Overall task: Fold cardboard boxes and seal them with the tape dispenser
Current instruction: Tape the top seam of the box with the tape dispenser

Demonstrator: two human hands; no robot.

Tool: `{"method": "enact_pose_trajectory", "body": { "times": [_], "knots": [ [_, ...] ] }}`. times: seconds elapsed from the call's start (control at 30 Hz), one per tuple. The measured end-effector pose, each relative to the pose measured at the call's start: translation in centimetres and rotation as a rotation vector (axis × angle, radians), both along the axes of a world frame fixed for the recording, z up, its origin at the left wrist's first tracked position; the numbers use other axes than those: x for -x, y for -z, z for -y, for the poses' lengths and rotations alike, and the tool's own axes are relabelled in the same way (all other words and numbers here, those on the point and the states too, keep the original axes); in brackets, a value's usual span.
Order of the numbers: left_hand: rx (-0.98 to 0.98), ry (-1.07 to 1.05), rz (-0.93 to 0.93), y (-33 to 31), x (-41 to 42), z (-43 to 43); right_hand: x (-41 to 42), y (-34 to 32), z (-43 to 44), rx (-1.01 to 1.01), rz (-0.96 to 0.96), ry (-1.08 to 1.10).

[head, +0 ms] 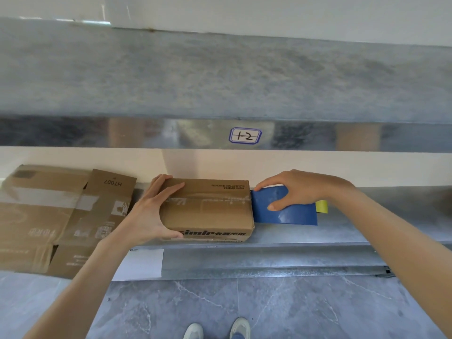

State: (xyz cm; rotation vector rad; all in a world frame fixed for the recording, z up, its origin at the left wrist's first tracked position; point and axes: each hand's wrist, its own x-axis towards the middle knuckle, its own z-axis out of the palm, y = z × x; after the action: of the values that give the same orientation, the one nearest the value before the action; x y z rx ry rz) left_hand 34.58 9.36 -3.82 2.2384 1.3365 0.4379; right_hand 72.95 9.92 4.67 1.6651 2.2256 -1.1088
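1 folded cardboard box (208, 211) sits on the metal shelf (342, 231), with clear tape along its top seam. The left hand (149, 211) clamps the box's left end, fingers over the top, thumb on the front face. The right hand (298, 189) curls round the blue tape dispenser (293, 215), which touches the box's right end. Judgement: box light, probably empty. Walls stiff, flaps yield mid-span, so hold at ends or corners. Dispenser rigid, smooth. Flattened boxes (49, 216) lie just left.

One box (208, 211), two flattened cartons (36, 211) (105, 204) (overlapping), one dispenser (298, 215).
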Motion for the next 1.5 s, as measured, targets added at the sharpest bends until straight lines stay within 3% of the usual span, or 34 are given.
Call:
{"method": "enact_pose_trajectory", "body": {
  "times": [0.23, 0.43, 0.57, 0.77, 0.93, 1.07, 1.13, 1.23, 1.37, 1.5],
  "knots": [
    [0.007, 0.013, 0.005, -0.1, -0.8, 0.1, 1.5, 4.2, 0.6, 0.026, 0.094, -0.048],
    [0.023, -0.005, -0.003, 0.0, -1.0, 0.1, -0.9, 8.9, 2.3, -0.359, 0.159, 0.280],
    [0.054, -0.014, 0.012, 0.3, -0.9, 0.1, -0.3, 11.1, 3.2, -0.440, 0.108, 0.488],
    [0.061, -0.016, 0.034, 0.0, -1.2, 0.2, 0.4, 13.0, 4.0, -0.457, 0.125, 0.541],
    [0.070, -0.035, 0.066, 0.0, -1.3, 0.4, 0.1, 13.4, 4.1, -0.503, 0.031, 0.517],
    [0.082, -0.043, 0.077, -0.2, -1.3, 0.5, 0.4, 12.7, 4.7, -0.528, 0.135, 0.500],
    [0.090, -0.044, 0.063, -0.5, -1.4, 0.7, 0.9, 11.8, 5.0, -0.634, 0.154, 0.552],
    [0.060, -0.037, 0.023, -0.5, -1.3, 0.6, 3.2, 9.6, 5.2, -0.836, -0.002, 0.636],
    [-0.067, 0.013, -0.081, -0.3, -1.4, 0.5, 9.0, 6.2, 5.1, -0.880, -0.154, 0.415],
    [-0.137, 0.135, -0.133, -0.1, -1.8, 0.6, 13.3, 6.4, 5.6, -0.665, -0.036, 0.068]
  ]
}}
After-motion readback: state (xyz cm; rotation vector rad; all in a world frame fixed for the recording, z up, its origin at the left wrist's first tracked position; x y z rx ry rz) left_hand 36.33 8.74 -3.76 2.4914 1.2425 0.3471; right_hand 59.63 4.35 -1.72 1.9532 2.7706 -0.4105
